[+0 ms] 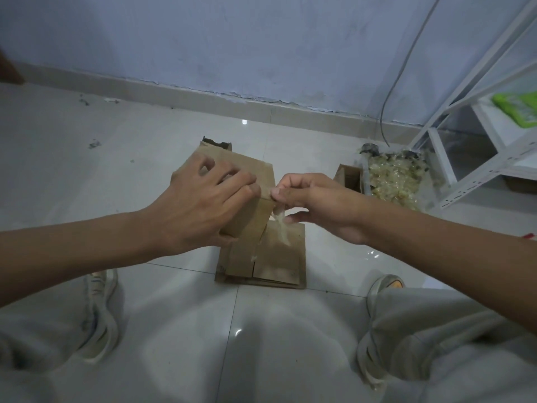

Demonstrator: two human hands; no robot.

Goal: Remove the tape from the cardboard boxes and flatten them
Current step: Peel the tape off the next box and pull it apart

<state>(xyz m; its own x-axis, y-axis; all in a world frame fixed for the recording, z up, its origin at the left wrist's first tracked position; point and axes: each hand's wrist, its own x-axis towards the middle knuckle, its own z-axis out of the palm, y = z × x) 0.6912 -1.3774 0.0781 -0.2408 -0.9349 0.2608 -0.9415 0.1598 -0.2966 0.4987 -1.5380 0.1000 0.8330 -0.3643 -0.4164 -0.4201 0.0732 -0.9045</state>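
A small brown cardboard box [255, 210] is held above the floor in front of me. My left hand [203, 202] grips it from the left, fingers over its top face and thumb under its near side. My right hand [313, 202] pinches a strip of clear tape [280, 225] at the box's right edge; the tape hangs crumpled below the fingers. Under the box lies a stack of flattened cardboard [273, 266] on the tiles.
A heap of crumpled clear tape [392, 175] sits at the right beside another small open box [348, 177]. A white metal shelf rack [476, 135] stands at the far right, with a cable down the wall. My shoes and knees flank the stack.
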